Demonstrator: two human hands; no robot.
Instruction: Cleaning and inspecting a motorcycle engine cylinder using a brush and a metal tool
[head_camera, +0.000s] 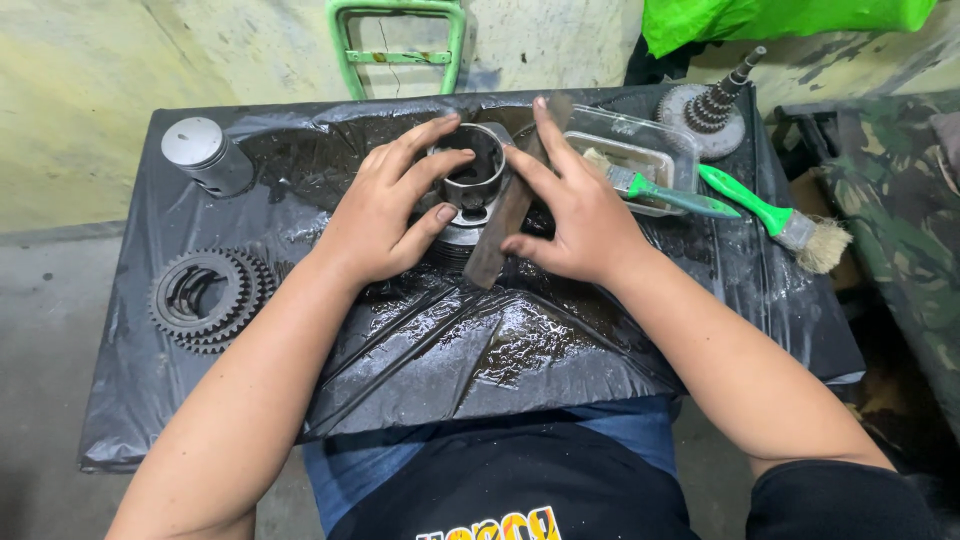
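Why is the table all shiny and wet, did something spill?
Yes: a wet, oily film pools in the creases of the black plastic sheet below both hands. The left hand steadies a metal cylinder; the right hand presses a flat bar against it.

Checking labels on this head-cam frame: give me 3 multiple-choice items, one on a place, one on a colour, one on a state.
1. Where does the stack of toothed gear rings lie?
A. Left side of the black sheet
B. In the clear tray
C. On the floor

2. What colour are the brush handles?
A. Red
B. Green
C. Yellow

3. What is the right hand doing?
A. Hanging free off the table
B. Gripping a brush
C. Pressing a flat dark bar against the metal cylinder

Answers: 1 A, the rings sit on the black sheet left of the left hand. 2 B, both the brush in the clear tray and the large brush have green handles. 3 C, its fingers lie along the flat bar beside the metal cylinder, which the left hand grips.
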